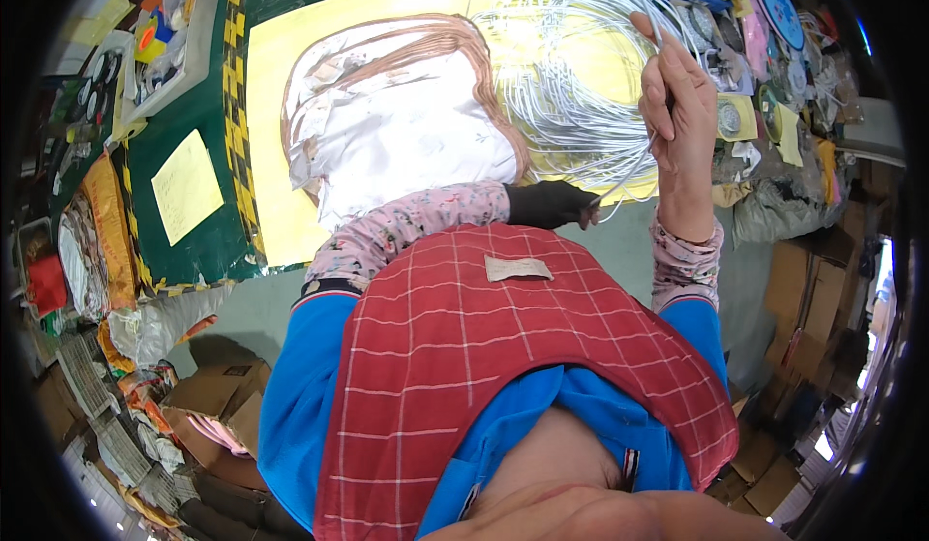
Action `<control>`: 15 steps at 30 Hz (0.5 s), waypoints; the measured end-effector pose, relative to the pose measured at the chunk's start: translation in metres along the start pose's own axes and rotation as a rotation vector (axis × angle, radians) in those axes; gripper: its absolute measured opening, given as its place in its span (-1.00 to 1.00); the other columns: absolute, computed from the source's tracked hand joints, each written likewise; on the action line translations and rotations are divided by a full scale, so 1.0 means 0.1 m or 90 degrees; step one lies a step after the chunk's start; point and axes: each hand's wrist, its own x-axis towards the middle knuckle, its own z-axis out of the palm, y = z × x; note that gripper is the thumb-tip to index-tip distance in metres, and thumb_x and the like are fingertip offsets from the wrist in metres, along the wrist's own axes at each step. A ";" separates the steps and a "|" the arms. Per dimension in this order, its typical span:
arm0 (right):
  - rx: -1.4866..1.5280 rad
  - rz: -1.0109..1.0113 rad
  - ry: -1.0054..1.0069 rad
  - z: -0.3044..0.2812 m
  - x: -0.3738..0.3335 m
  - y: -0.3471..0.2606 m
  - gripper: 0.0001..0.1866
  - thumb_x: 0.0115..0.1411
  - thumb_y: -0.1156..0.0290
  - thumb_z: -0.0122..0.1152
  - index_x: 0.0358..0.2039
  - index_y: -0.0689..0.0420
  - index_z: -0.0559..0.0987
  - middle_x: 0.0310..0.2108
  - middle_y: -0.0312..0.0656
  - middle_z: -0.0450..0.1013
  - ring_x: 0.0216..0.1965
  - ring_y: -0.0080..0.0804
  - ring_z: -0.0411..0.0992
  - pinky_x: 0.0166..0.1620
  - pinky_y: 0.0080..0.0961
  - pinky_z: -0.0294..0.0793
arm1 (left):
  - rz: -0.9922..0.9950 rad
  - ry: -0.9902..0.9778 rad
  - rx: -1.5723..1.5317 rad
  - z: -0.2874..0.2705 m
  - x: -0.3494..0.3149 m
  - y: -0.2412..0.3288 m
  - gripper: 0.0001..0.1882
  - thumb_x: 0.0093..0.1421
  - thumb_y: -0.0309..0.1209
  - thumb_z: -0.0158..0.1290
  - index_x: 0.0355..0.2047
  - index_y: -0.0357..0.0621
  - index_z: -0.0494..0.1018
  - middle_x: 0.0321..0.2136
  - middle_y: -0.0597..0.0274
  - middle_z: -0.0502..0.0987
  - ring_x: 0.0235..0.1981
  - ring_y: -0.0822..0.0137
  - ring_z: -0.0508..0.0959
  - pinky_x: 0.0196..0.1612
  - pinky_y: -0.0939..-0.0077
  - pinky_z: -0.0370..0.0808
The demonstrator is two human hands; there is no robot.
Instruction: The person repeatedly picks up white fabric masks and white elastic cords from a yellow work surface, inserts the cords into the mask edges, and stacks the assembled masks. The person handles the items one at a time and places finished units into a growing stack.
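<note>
A large loose coil of thin white cord (552, 86) lies on the yellow sheet in front of me. My right hand (680, 91) is raised over the coil's right edge, fingers curled round a strand of the cord. In a dark glove, my left hand (552, 204) is close to my apron, its fingertips pinching the cord near the table's front edge. The strand runs between both hands. Left of the coil rests a bundle of white cloth or film (406, 144), with brown cords (479, 67) around its far and right sides.
Black-and-yellow tape (237, 105) crosses the green table. A yellow paper (187, 188) and a clear plastic bin (179, 81) of small items are at left. Bags, spools and a blue disc (777, 9) crowd the right side. Cardboard boxes (218, 401) stand below left.
</note>
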 end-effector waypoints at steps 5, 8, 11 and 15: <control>0.061 -0.094 0.072 -0.17 0.12 0.16 -0.66 0.30 0.38 -0.18 -0.04 0.35 0.36 -0.77 -0.39 0.13 -0.86 -0.73 -0.04 -0.79 -0.77 -0.06 | 0.004 0.329 0.387 -0.39 -0.34 -0.20 -0.78 0.17 -0.39 -0.13 -0.19 -0.13 0.40 -0.47 0.13 0.47 -0.44 0.24 0.49 -0.35 0.41 0.41; 0.297 -0.138 -0.064 -0.43 0.01 0.10 -0.55 0.26 0.31 -0.10 0.05 0.37 0.23 -0.78 -0.35 0.15 -0.87 -0.68 0.00 -0.81 -0.75 0.02 | -0.116 0.268 0.592 -0.66 -0.51 0.11 -0.32 -0.17 -0.27 0.25 -0.01 -0.11 0.26 -0.27 0.09 0.45 -0.24 0.06 0.48 -0.22 0.24 0.45; 0.388 -0.156 -0.313 -0.67 -0.14 -0.45 -0.42 0.24 0.34 -0.05 0.13 0.45 0.06 -0.72 -0.31 0.25 -0.86 -0.66 0.12 -0.83 -0.75 0.16 | -0.093 0.178 0.626 -0.49 -0.66 0.54 -0.21 -0.30 -0.21 0.32 -0.01 -0.07 0.27 -0.25 0.12 0.43 -0.23 0.10 0.48 -0.24 0.24 0.46; 0.423 -0.164 -0.339 -0.85 0.03 -0.86 -0.34 0.24 0.36 -0.04 0.18 0.49 -0.06 -0.71 -0.30 0.33 -0.86 -0.64 0.21 -0.84 -0.78 0.19 | -0.022 0.187 0.758 -0.42 -0.80 0.42 -0.63 0.01 -0.24 0.05 -0.17 -0.07 0.35 -0.46 0.20 0.41 -0.37 0.16 0.51 -0.41 0.30 0.47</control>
